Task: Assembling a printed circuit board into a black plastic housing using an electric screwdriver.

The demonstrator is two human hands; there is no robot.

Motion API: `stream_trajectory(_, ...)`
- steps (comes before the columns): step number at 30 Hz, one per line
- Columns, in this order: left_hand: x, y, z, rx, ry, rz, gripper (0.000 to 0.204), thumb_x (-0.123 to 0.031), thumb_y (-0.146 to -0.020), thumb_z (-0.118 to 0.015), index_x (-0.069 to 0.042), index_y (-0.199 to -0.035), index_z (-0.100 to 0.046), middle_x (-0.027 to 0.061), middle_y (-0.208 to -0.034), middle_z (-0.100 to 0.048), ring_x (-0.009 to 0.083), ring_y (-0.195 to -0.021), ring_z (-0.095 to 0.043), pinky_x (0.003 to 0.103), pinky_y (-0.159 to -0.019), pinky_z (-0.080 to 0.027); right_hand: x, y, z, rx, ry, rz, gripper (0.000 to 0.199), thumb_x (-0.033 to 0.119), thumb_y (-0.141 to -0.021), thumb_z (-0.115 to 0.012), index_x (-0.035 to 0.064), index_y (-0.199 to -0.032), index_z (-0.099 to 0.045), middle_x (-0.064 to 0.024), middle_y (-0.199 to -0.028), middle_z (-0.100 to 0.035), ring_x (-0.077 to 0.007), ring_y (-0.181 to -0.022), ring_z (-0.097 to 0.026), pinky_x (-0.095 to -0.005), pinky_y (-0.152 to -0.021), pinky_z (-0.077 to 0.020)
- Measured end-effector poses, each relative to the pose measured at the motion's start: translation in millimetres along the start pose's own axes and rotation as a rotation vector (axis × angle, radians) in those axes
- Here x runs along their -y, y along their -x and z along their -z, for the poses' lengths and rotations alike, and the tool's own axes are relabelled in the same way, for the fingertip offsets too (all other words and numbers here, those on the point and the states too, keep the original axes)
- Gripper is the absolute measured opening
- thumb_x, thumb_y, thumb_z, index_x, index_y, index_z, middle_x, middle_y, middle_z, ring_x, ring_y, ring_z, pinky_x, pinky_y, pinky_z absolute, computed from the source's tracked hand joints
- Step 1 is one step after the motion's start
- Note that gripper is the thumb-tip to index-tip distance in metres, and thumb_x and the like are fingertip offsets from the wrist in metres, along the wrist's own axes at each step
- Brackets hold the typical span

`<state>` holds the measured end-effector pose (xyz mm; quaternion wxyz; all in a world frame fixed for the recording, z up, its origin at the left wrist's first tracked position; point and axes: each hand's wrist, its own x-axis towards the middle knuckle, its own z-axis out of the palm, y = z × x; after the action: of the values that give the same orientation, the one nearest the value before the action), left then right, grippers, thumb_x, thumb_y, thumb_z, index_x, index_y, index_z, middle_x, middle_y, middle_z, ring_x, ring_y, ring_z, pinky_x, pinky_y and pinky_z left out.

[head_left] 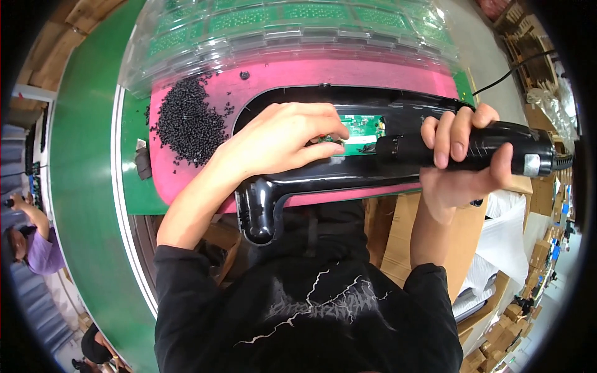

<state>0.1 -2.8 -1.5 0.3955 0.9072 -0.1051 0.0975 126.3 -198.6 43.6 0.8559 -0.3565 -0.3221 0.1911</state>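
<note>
Right hand (460, 140) wraps firmly round a black, barrel-shaped corded power driver (479, 152), its tip at the lower edge of a green, rectangular circuit board (364, 127); contact unclear. Board sits inside a long, glossy black plastic shell (323, 177) on a pink mat (298, 71). Left hand (289, 133) bends thumb and fingers over the board's left end; cannot tell whether they pinch anything. Board probably light, stiff, fragile: best held by bare edges. Shell looks rigid, perhaps slippery; rim offers surest hold. Driver likely weightier, suited to a full-barrel grasp.
</note>
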Motion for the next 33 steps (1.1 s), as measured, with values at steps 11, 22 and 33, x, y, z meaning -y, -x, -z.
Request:
stream_trajectory(11,-4.8,-2.4,6.4,0.034,0.341,0.006,0.015,-0.009,-0.081,-0.071,0.002,-0.092,-0.068,0.0133,-0.085,-0.067,0.0244,-0.081,-0.065,0.032,-0.07,-0.051,0.8,-0.7,-14.2,0.219,-0.152,0.104,0.056,0.061,-0.088,-0.052,0.0086,-0.108,-0.049,-0.0007,-0.066,-0.05,-0.0135,-0.048,-0.048,-0.0329,-0.058,-0.042)
stream_trajectory(22,-3.3,-3.8,4.1,-0.057,0.314,0.069,0.025,-0.006,-0.082,-0.069,-0.002,-0.106,-0.065,0.004,-0.089,-0.063,0.0101,-0.07,-0.057,0.024,-0.06,-0.045,7.5,-6.2,2.4,0.121,0.213,0.078,0.039,0.037,-0.087,-0.058,0.0029,-0.103,-0.049,-0.0061,-0.062,-0.048,-0.0161,-0.047,-0.044,-0.031,-0.051,-0.0392)
stream_trajectory(33,-86.5,23.3,51.9,-0.008,1.008,-1.033,0.02,-0.015,-0.071,-0.061,-0.012,-0.056,-0.048,0.0006,-0.057,-0.052,0.0132,-0.042,-0.045,0.027,-0.039,-0.032,-6.7,-4.6,6.2,0.08,0.322,-0.004,0.033,0.034,-0.088,-0.057,0.0046,-0.099,-0.049,-0.004,-0.061,-0.046,-0.0142,-0.047,-0.043,-0.0302,-0.051,-0.0376)
